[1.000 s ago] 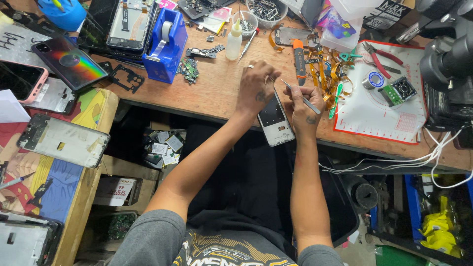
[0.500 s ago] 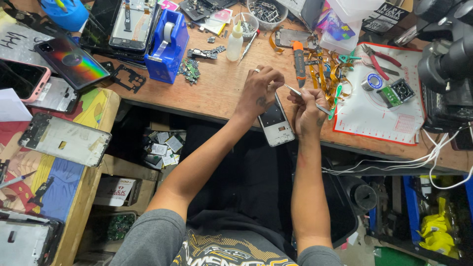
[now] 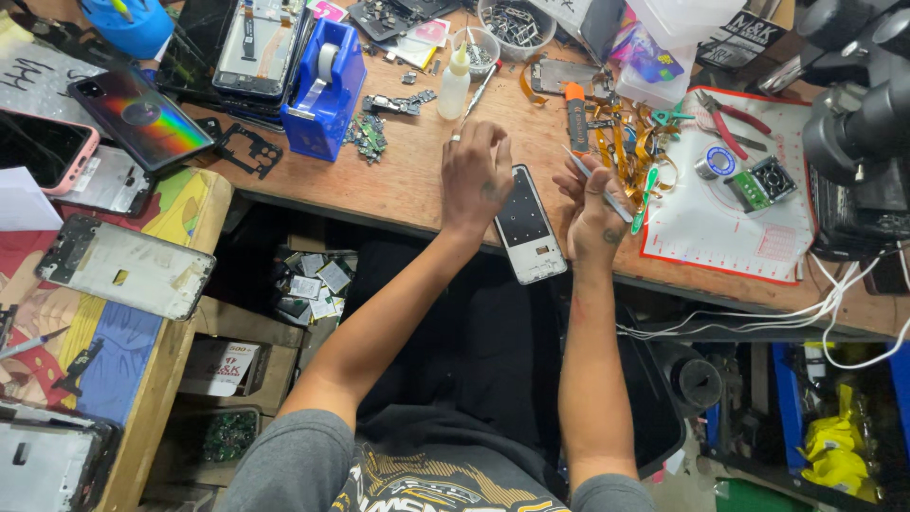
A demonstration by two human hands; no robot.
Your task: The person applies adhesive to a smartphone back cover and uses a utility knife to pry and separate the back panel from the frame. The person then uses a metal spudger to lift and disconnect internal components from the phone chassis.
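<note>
Wooden workbench (image 3: 398,185) – cluttered, phone frame (image 3: 529,226) at edge

Bare matt wood seen on the workbench (image 3: 398,185), thin bright metal shown by the tweezers (image 3: 595,182), a phone frame (image 3: 527,226) finished in pale smooth plastic, glossy blue plastic noted on the tape dispenser (image 3: 327,90), a white matt mat (image 3: 720,228) edged in red, a rainbow-glossy phone back (image 3: 142,118).

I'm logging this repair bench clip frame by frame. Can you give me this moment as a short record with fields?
Setting: cluttered wooden workbench
Left hand: raised beside the opened phone frame, fingers pinched together, holding nothing that I can make out
Right hand: grips metal tweezers
Phone frame: lies at the bench edge between both hands
Nearby: blue tape dispenser, small squeeze bottle, orange flex cables, white mat
</note>
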